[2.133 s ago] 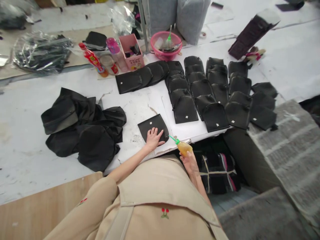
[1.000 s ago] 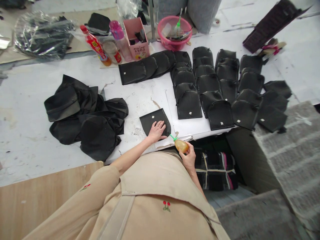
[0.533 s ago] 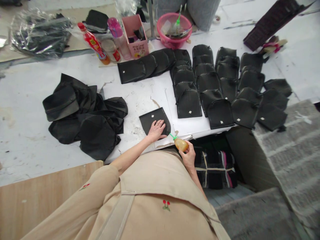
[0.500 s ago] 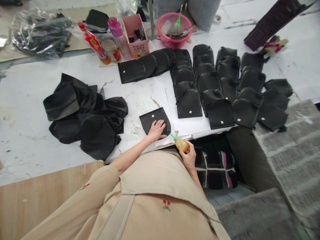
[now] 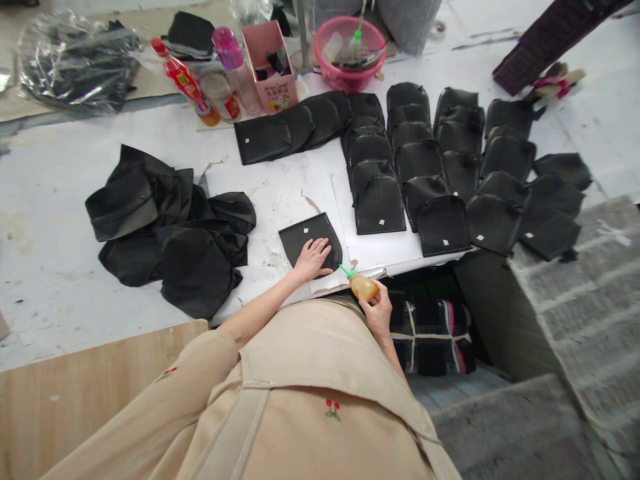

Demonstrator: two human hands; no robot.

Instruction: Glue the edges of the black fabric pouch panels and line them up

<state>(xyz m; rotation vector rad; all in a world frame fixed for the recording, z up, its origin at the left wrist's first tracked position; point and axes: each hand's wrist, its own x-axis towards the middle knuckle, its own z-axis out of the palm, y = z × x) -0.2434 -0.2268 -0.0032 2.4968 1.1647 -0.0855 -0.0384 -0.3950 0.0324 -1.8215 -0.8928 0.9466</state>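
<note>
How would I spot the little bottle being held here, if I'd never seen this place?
Find the white table, then the person's right hand at its near edge. The bottle is there: amber and rounded, its thin green nozzle beside the black piece under the left hand.

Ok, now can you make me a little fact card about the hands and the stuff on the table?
Left hand: pressed flat on a black piece
Right hand: holding a squeeze bottle
Bottle tip: green, pointing at the piece's edge
Left side: messy black heap
Right side: overlapping black rows
Behind: pink bowl, pink box, red-capped bottle
</note>
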